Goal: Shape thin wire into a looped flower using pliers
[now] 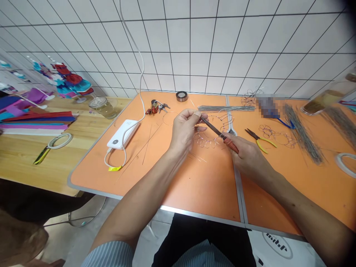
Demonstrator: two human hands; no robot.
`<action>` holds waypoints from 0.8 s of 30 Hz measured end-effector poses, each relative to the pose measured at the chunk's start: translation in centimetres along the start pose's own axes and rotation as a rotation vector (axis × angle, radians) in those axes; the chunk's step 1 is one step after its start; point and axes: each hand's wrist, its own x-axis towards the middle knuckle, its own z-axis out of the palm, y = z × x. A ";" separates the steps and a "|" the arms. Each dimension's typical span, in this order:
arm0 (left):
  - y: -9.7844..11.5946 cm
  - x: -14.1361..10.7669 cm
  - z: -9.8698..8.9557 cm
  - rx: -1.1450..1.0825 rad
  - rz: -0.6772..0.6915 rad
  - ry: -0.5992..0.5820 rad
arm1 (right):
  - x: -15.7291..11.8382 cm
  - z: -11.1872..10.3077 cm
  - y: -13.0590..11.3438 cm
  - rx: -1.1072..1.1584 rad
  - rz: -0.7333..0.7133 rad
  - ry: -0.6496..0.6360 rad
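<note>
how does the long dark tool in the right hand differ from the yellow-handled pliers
The long dark tool is gripped by the right hand; the yellow-handled pliers lie on the orange table.
The tool has a reddish-brown handle part, the pliers yellow handles.
The tool looks straight and narrow; the pliers' handles spread apart.
Both have dark working ends.

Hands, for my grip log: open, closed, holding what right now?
Left hand: pinched closed at tip of the dark tool; exact grip unclear.
Right hand: closed, holding its reddish handle.
</note>
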 end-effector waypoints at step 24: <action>0.4 0.2 -0.4 0.054 0.012 -0.047 | 0.1 0.2 1.2 -0.023 0.048 -0.020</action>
